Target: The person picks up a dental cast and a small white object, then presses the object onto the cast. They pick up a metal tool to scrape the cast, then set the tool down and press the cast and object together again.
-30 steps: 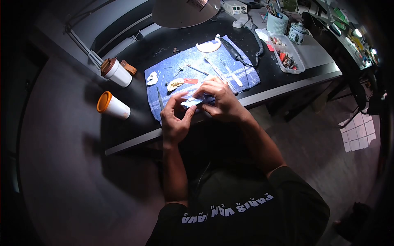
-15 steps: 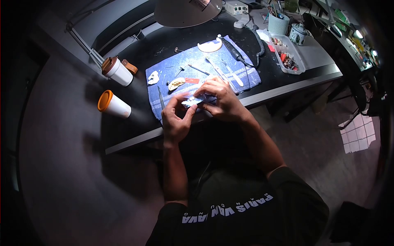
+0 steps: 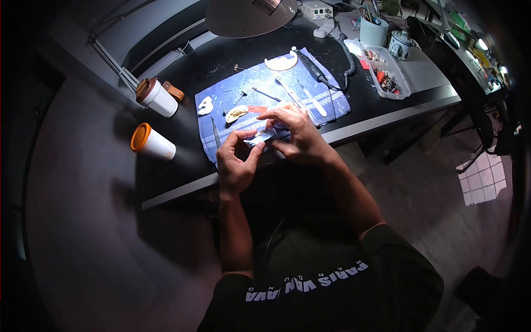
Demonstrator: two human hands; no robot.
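Observation:
Between the fingertips of my left hand (image 3: 237, 166) and my right hand (image 3: 298, 135) is a small pale blue-white piece (image 3: 261, 137), too small and glaring to identify. Both hands grip it above the front edge of a blue towel (image 3: 207, 133). Just beyond the fingers lie a cream-coloured dental cast (image 3: 237, 114) and a flat reddish strip (image 3: 257, 109). A slim knife-like tool (image 3: 215, 133) rests left of my left hand. Past my right hand are a white-handled tool (image 3: 312, 99) and other thin tools.
A corded rotary handpiece (image 3: 312, 67) and a white curved piece (image 3: 281, 63) lie at the towel's far side. Two lidded cups, one orange-topped (image 3: 155, 143), one brown-topped (image 3: 160, 99), stand left. A lamp shade (image 3: 249, 19) hangs overhead. A clear parts box (image 3: 406, 91) sits right.
The held piece has turned slightly between my fingers, showing a flatter, bluer face. Both hands stay in nearly the same place, and the view has shifted a little.

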